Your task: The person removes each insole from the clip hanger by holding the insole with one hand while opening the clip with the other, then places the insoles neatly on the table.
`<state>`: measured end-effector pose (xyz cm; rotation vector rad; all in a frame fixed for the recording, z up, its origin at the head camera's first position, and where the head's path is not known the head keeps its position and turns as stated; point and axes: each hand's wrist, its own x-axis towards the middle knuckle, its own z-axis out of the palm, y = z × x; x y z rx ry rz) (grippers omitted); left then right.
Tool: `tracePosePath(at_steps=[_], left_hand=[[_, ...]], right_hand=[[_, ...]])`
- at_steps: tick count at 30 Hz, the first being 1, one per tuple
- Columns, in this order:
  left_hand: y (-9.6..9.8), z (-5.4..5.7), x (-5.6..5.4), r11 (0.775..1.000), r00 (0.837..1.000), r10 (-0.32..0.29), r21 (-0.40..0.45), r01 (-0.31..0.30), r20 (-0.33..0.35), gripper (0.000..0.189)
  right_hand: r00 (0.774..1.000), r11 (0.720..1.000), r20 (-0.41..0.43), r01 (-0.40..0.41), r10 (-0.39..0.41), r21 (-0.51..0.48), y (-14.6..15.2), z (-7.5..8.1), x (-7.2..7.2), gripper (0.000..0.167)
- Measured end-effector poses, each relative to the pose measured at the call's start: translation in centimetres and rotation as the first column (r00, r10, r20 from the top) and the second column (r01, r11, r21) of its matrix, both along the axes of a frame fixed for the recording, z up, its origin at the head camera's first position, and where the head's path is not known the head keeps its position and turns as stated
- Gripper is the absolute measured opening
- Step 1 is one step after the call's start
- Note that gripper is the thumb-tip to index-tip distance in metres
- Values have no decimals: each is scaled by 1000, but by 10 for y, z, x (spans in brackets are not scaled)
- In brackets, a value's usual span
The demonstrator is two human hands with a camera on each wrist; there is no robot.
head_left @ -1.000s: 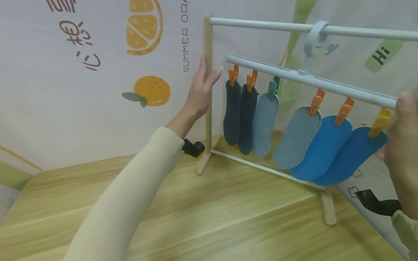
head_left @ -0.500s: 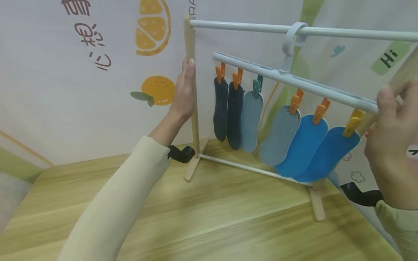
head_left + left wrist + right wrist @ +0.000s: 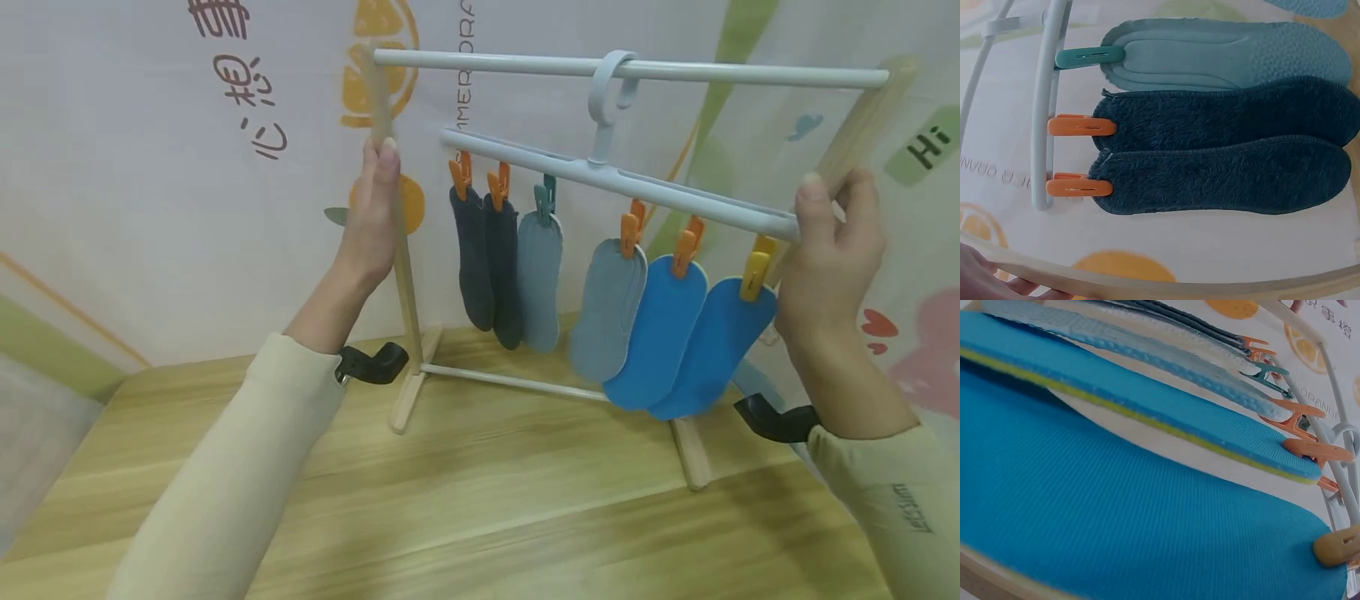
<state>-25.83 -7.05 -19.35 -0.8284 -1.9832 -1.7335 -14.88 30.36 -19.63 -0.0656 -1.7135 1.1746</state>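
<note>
In the head view my left hand [image 3: 371, 221] grips the left post of a wooden drying rack [image 3: 407, 292], thumb along it. My right hand [image 3: 832, 258] holds the right post, its thumb beside the end of the pale hanger bar [image 3: 675, 190]. That bar hangs tilted from the rack's top rail [image 3: 487, 61] by its hook. Clipped beneath are dark fuzzy insoles [image 3: 1222, 178], grey-blue insoles [image 3: 609, 308] and bright blue insoles [image 3: 660, 333]. They hang from orange clothespins [image 3: 687, 247], a teal clothespin [image 3: 1088, 57] and a yellow clothespin [image 3: 755, 271].
The rack's wooden feet [image 3: 690, 454] stand on a wood-grain table [image 3: 450, 517], whose left edge shows. Close behind is a white printed cloth [image 3: 150, 167] with oranges and lettering. Black camera mounts [image 3: 375, 364] stick out from both wrists.
Both hands have shifted the rack leftward across the table, with the hanger and insoles moving along. The right post's top and the whole right hand have come into the head view.
</note>
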Motion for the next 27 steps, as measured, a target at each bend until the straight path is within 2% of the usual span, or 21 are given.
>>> tracePosePath(at_steps=[3,7,10,13,16,20,24,27], left_hand=[[-10,0,0,1000,999,23,15,-23,-38,82],[-22,0,5,999,999,34,13,-33,-8,58],[-30,0,10,998,996,70,-1,-70,47,62],[-38,0,14,995,992,104,-8,-103,74,68],[-45,1,16,993,991,116,-5,-116,66,67],[-58,0,19,989,987,148,0,-148,66,62],[-72,-2,25,980,975,199,0,-200,96,61],[-80,-1,29,975,971,220,7,-221,92,58]], right_hand=[[1000,1000,-10,-29,29,1,-7,3,-9,9],[998,998,14,-66,66,-3,-14,6,-17,9],[993,994,32,-110,110,-7,-17,6,-24,9],[988,988,27,-155,155,-2,-22,3,-32,10],[981,982,38,-190,190,-7,-26,0,-38,6],[970,972,70,-233,234,-25,-36,0,-47,13],[949,950,52,-311,312,-26,-49,1,-57,21],[937,939,53,-344,344,-4,-57,2,-64,18]])
